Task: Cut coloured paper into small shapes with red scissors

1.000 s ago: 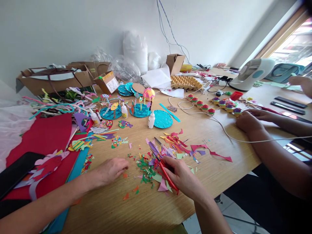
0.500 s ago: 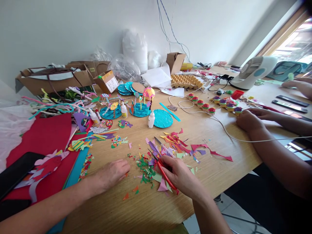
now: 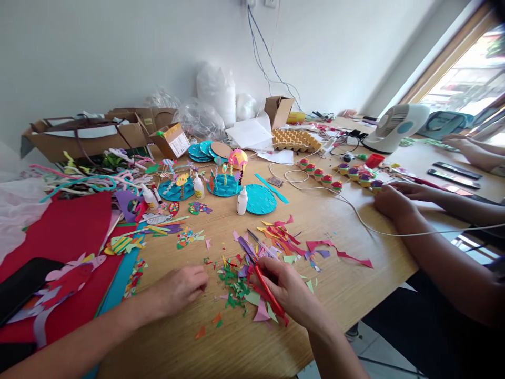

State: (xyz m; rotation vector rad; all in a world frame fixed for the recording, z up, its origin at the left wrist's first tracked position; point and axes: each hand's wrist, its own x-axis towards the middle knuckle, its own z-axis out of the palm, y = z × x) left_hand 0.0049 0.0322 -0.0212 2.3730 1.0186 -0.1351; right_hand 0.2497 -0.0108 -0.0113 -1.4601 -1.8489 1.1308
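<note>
My right hand is wrapped round red-handled scissors, their blades pointing away from me over a heap of paper scraps. Purple, green, pink and red bits lie beneath and around the blades. To the left, my left hand rests low at the table, fingers curled and pressed together. Whatever its fingertips hold, if anything, is hidden. Small orange scraps lie just in front of it. Beyond the heap stand a white glue bottle and a round turquoise disc.
Red paper sheets and a black phone-like object lie at left. Decorated turquoise bases stand farther back. A white cable crosses the right side, near another person's hands and painted egg-carton strips. A white fan stands behind.
My left hand has shifted slightly over an orange scrap, which no longer shows. The scissors stay in my right hand, blades closer together. The view has tilted up and turned slightly right.
</note>
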